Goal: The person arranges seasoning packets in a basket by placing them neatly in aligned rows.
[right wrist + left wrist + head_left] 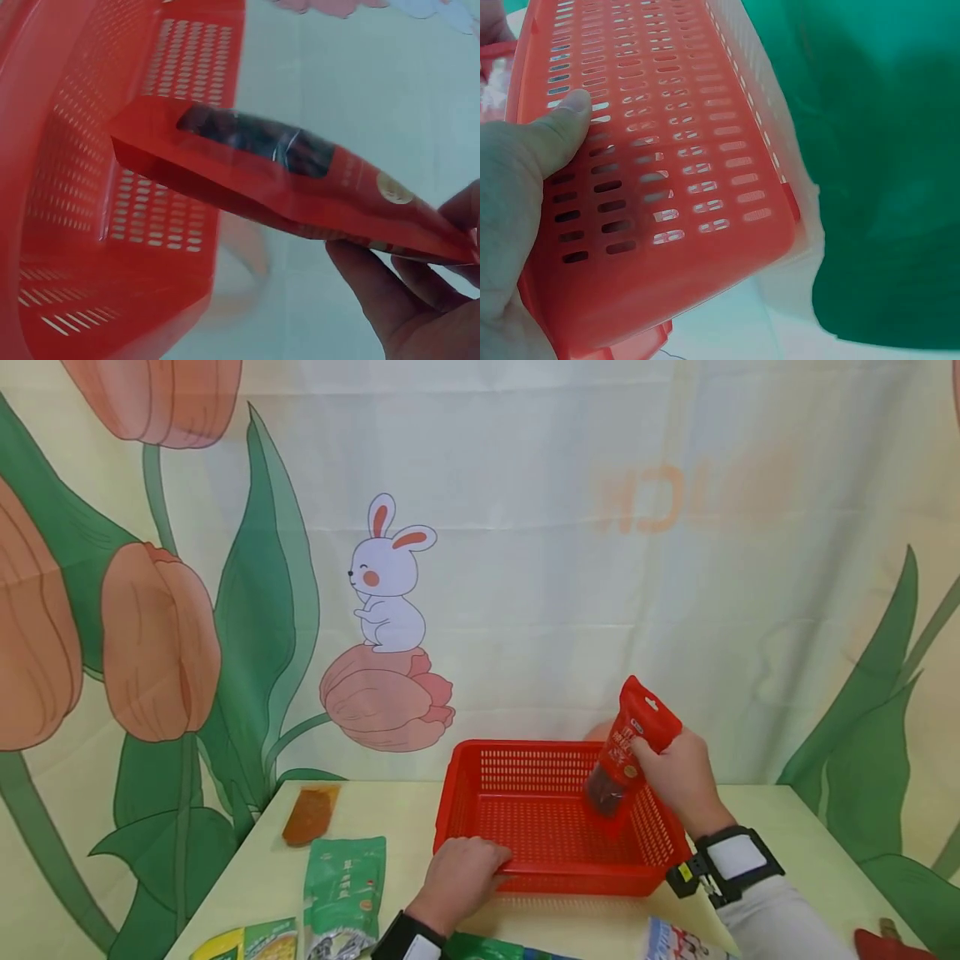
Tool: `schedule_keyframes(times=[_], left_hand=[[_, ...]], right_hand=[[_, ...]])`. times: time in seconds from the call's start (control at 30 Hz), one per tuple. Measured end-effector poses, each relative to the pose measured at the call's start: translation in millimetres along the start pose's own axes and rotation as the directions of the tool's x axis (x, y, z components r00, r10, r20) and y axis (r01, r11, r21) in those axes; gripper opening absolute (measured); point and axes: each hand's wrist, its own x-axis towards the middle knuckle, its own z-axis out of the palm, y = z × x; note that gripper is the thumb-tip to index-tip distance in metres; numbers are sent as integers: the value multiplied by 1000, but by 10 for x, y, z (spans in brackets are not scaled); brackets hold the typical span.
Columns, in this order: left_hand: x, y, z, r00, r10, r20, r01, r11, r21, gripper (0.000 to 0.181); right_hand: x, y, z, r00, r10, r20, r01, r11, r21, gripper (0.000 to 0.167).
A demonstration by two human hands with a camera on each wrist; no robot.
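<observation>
A red plastic basket [570,883] with slotted walls stands on the table. My left hand [463,875] grips its near rim toward the left; the left wrist view shows the thumb [566,124] pressed on the slotted wall. Over the basket's right side, my right hand [682,777] pinches a red food pouch [648,718] near its top end. The pouch is tilted, its lower end with a dark see-through window [259,142] pointing down into the basket. Whether that lower end touches the basket floor, I cannot tell.
Left of the basket lie a flat brown packet [309,817], a green pouch [345,885] and a yellow-green packet [255,941]. Along the front are a green packet [487,947] and a blue-white packet [682,941], both partly cut off. A printed curtain [525,568] hangs behind the table.
</observation>
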Motion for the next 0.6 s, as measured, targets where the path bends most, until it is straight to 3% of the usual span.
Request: schedule_keyframes(times=[0.13,0.4,0.6], left_hand=[[-8,8,-19,1000,-3,4,3,1000,3,23],[0,24,-23,1000,-7,17,7,1000,20,22],[-14,6,-34,1000,-13,15,13,1000,14,23]], right_hand=[[80,40,102,1000,3,15,-2,998,-55,44],[173,139,223,997,-68,43,75,978,-193,32],[183,164,273,995,-65,75,81,965,-250,32]])
